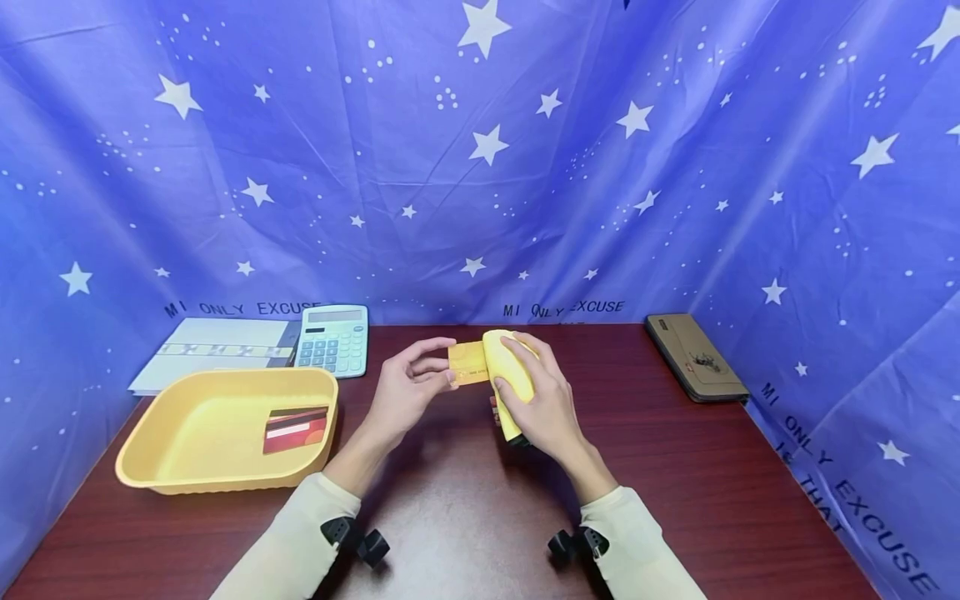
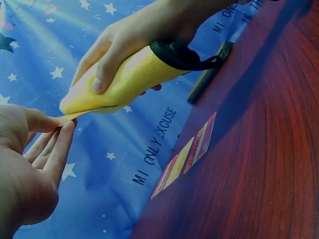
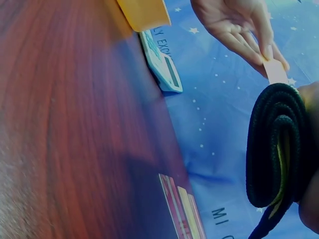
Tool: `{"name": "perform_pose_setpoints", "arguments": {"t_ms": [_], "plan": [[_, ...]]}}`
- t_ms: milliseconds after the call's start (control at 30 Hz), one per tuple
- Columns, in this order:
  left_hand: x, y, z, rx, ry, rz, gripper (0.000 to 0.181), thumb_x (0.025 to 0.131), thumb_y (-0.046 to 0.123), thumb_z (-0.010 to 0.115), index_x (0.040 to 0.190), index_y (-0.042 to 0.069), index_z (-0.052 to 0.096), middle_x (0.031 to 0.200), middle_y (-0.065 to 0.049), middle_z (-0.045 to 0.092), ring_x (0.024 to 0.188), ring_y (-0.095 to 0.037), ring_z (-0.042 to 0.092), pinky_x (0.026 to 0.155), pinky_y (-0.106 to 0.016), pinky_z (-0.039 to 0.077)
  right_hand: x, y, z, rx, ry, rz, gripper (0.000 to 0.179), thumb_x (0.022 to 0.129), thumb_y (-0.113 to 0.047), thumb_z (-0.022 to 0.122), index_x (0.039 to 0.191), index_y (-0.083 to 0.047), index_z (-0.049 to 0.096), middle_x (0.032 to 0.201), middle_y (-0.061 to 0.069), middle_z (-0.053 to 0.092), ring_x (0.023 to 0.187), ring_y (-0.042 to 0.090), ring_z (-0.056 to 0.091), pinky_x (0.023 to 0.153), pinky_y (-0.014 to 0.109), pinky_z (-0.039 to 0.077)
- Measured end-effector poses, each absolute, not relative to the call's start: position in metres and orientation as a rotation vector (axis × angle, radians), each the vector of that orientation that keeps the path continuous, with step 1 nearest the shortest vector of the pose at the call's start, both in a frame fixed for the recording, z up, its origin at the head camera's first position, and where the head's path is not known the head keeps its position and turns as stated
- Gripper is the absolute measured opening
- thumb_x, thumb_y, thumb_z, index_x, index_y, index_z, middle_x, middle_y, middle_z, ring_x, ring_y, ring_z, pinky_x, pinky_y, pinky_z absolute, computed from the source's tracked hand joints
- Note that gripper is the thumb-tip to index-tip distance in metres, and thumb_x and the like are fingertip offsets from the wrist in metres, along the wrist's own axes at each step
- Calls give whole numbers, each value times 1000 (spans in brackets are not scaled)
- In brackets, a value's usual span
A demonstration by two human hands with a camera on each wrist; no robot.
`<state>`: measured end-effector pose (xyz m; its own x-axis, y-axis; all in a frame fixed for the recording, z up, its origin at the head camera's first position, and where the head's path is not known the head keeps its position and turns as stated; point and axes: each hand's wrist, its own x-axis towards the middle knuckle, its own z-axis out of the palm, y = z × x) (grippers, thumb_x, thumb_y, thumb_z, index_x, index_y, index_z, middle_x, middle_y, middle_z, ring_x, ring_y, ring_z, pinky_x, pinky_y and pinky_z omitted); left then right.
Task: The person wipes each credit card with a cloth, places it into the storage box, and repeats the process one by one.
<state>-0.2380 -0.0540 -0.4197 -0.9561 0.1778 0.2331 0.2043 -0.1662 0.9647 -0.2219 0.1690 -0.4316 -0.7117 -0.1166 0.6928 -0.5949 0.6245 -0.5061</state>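
Note:
Between the thumb and fingers of my left hand (image 1: 408, 385), an orange bank card (image 1: 468, 363) is pinched at its left end. My right hand (image 1: 546, 392) grips a folded yellow cloth (image 1: 512, 367) with a black inner side, which covers the card's right end. From the right wrist view, the cloth (image 3: 271, 144) appears rolled in thick layers, and the card (image 3: 275, 71) sticks out beyond it. Below the hands, red and yellow cards (image 2: 178, 157) lie on the table, mostly hidden in the head view.
A yellow plastic basin (image 1: 225, 482) at the left holds a red card (image 1: 295, 430). Behind it are a light blue calculator (image 1: 333, 340) and a grey-white box or folder (image 1: 217, 343). A brown wallet (image 1: 696, 357) lies at the back right, near the starry blue curtain (image 1: 480, 167).

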Motion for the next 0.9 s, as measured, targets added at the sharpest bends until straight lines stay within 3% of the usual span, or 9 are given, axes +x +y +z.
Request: {"name": "perform_pose_setpoints", "arguments": {"t_ms": [200,433,633,900], "plan": [[-239,-57,-419,-422,-2066,-2304,49,87,-9,69,133,7,66,99,-22,77,83,-17,77,83,-31,67,-224,177,-431,509,-2231,1038,60,86,-12,81,143,-20,62,146,5,57,128,26,61,95,49,58],[-241,-61,-420,-380,-2043,-2308,48,88,-10,69,133,7,66,102,-28,75,80,-14,76,84,-35,68,-228,185,-430,478,-2233,1032,58,86,-12,80,141,-17,64,146,7,58,129,28,60,97,51,56],[-242,-63,-417,-362,-2015,-2294,50,87,-10,71,134,8,63,98,-24,76,82,-15,77,83,-36,68,-230,189,-428,448,-2242,1053,58,86,-13,80,141,-18,64,146,6,58,129,28,60,99,50,55],[-242,-62,-420,-351,-2072,-2225,34,89,-6,70,122,1,71,107,-26,75,81,-10,75,81,-29,67,-230,192,-428,420,-2264,1069,57,87,-14,79,141,-19,64,147,5,57,132,27,58,100,50,53]]}}
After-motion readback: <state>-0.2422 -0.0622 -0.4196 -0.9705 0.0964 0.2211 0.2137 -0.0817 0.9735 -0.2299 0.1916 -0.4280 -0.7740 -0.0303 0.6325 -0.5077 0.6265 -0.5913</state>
